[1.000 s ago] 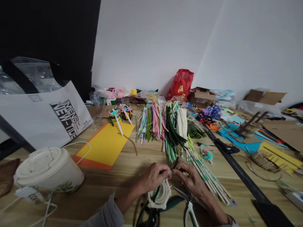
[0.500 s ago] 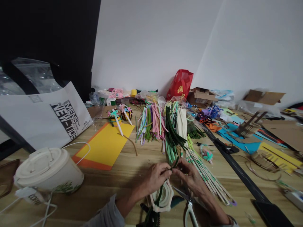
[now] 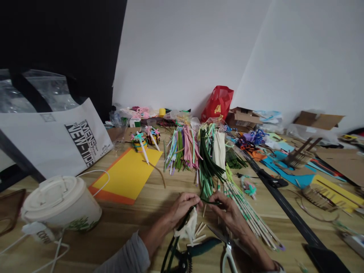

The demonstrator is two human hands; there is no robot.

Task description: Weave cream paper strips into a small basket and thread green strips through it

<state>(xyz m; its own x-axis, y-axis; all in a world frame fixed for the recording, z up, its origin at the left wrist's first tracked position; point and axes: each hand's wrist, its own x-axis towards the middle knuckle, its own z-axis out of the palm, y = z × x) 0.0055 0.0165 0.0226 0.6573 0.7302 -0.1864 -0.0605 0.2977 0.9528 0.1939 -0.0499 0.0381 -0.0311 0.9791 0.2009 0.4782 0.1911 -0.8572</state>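
My left hand pinches one end of a dark green pipe cleaner. The fingers of my right hand are closed on its other part, a short way to the right, so it stretches between both hands. Below my left hand hangs a cream ring-shaped piece, tilted, with dark green strands running down from it. Beneath it lies a tool with a teal handle and a dark geared head. Scissors with white handles lie under my right forearm.
Bundles of pipe cleaners, including pink ones and dark green ones, lie ahead. Striped sticks lie right of my hands. A lidded white cup and a yellow sheet are left; a black strap runs along the right.
The cream piece has turned from facing up to hanging on its side, nearer my left hand. The pipe cleaner between my fingers now lies more level, and more of the teal-handled tool shows.
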